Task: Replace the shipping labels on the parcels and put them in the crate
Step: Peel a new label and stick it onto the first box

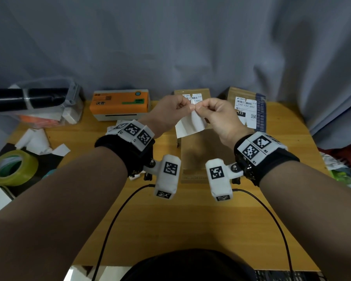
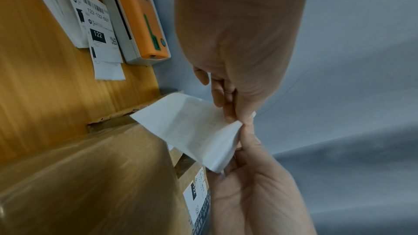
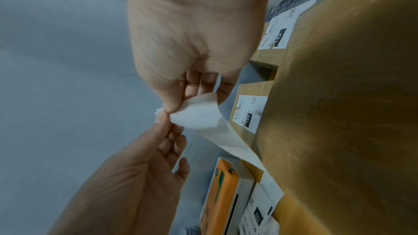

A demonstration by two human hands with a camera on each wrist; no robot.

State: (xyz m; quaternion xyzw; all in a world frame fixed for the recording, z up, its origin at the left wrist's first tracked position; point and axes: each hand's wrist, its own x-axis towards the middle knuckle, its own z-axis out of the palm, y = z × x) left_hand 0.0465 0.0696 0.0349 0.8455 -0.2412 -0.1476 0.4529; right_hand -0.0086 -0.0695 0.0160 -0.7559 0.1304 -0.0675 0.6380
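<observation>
Wooden table (image 1: 190,220), grey curtain (image 1: 170,37) behind. Left hand (image 1: 168,112) and right hand (image 1: 215,116) are both pinching a blank white label (image 1: 190,124) over an unlabelled parcel (image 1: 199,155); beyond the fingers, parcels' labels are reading "122".

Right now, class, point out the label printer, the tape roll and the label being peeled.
label printer (image 1: 120,103), head view, orange top.
tape roll (image 1: 26,169), head view, outer band.
label (image 1: 187,126), head view, hanging white sheet.
</observation>
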